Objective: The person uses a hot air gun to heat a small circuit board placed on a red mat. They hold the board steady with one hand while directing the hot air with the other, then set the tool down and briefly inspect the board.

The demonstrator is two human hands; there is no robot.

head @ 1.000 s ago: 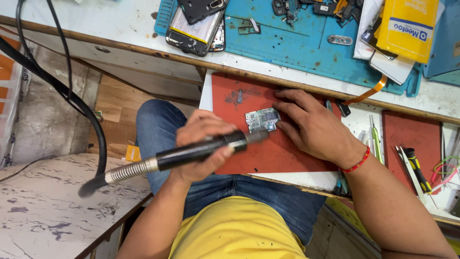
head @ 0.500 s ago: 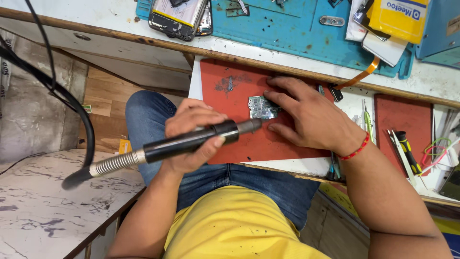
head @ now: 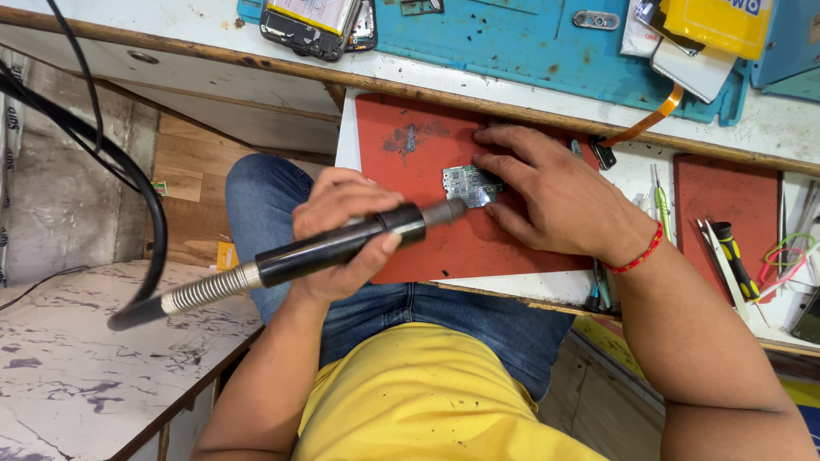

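Left hand (head: pixel 342 230): closed around black rotary tool (head: pixel 342 243), tip at circuit board (head: pixel 468 185). Right hand (head: pixel 555 201): fingers spread flat, board pinned on red mat (head: pixel 410 171), desk (head: pixel 811 128) edge. Risk: board may be skidded or fingertips nicked if the tip slips. Nearby: phone (head: pixel 312 21), blue mat (head: pixel 512 51), screwdriver (head: pixel 735 256); nothing obstructing.

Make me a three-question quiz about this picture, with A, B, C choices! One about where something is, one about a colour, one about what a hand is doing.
1. Where does the small circuit board lie?
A. on the red mat
B. on the floor
C. on the blue mat

2. What colour is the wrist thread?
A. green
B. red
C. white

3. What is the left hand doing?
A. resting open
B. gripping the black tool handle
C. pointing

Answers: 1 A, the board sits on the red mat under the right hand. 2 B, it looks red. 3 B, fingers wrap the handle.
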